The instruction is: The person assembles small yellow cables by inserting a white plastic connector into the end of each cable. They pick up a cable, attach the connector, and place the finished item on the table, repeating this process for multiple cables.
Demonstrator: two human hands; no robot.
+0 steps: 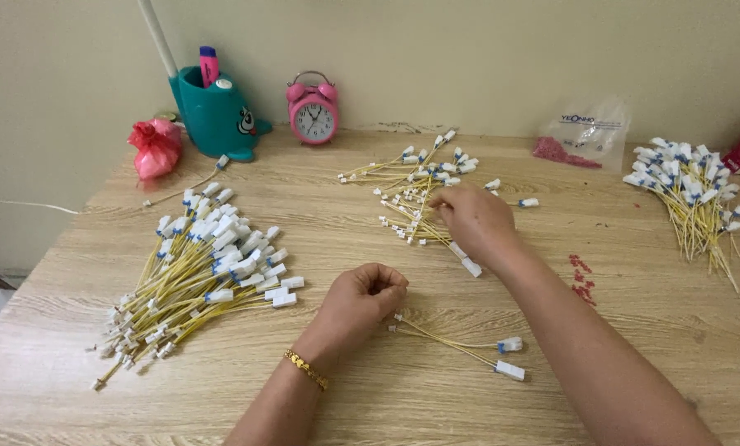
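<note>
My left hand (pixel 360 301), with a gold bracelet at the wrist, is closed on one end of a short yellow wire harness (pixel 461 343) whose white and blue connectors lie on the wooden table (pixel 370 396). My right hand (pixel 475 223) reaches forward into a loose spread of yellow wires with white plugs (pixel 415 186), fingers pinched on one of them; a white connector shows under its palm.
A big pile of finished yellow harnesses (pixel 196 272) lies at the left, another pile (pixel 692 194) at the far right. At the back stand a teal pen holder (pixel 215 116), a pink alarm clock (pixel 313 111), a pink bag (pixel 155 147) and a clear bag of red bits (pixel 585 136).
</note>
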